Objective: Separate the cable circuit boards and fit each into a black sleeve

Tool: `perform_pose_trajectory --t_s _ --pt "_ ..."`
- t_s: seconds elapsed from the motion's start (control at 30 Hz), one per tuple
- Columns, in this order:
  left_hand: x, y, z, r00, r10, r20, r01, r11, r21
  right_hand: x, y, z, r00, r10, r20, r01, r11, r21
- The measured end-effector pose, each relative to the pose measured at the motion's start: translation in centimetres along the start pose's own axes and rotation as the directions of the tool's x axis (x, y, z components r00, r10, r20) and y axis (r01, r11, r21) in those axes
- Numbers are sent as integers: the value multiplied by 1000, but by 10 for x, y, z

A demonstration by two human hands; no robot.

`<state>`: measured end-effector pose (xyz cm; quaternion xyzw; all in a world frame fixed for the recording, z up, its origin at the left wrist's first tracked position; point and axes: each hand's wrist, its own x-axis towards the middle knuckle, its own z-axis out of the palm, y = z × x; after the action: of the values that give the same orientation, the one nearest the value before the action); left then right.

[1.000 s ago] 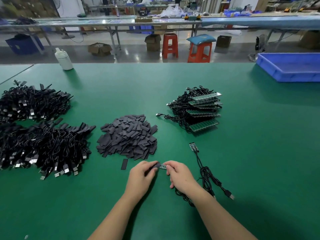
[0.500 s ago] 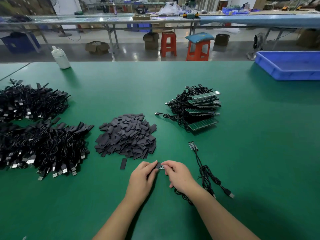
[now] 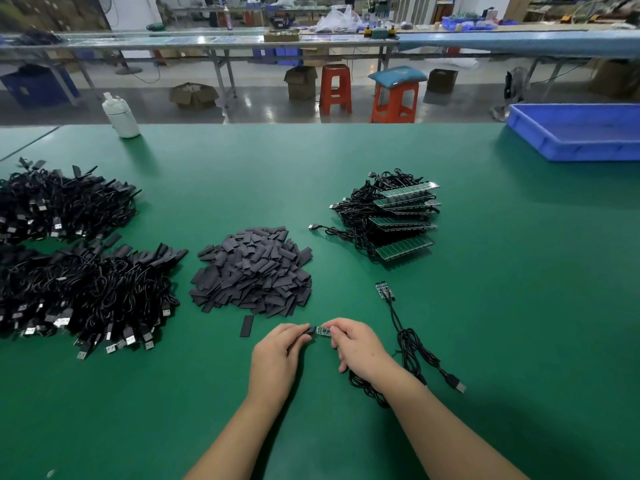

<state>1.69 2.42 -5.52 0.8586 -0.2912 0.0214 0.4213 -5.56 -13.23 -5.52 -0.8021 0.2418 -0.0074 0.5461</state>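
My left hand (image 3: 277,355) pinches a flat black sleeve (image 3: 309,330), my right hand (image 3: 356,344) pinches the small green circuit board (image 3: 322,330), both just above the green mat (image 3: 485,306). Best bet: keep the board square to the sleeve mouth and slide gently.

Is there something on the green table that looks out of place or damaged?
Only one small thing: a single black sleeve lies alone on the table, apart from the sleeve pile. Nothing looks damaged or spilled.
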Motion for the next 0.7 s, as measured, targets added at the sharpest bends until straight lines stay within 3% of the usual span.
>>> perform_pose_trajectory --t_s 0.53,0.7 --pt "2 -3 -2 991 106 85 -106 994 -7 1 0 -1 999 18 35 -16 998 -55" --pt "7 -10 -10 966 200 162 -212 975 59 0 0 0 999 7 41 -4 996 -86"
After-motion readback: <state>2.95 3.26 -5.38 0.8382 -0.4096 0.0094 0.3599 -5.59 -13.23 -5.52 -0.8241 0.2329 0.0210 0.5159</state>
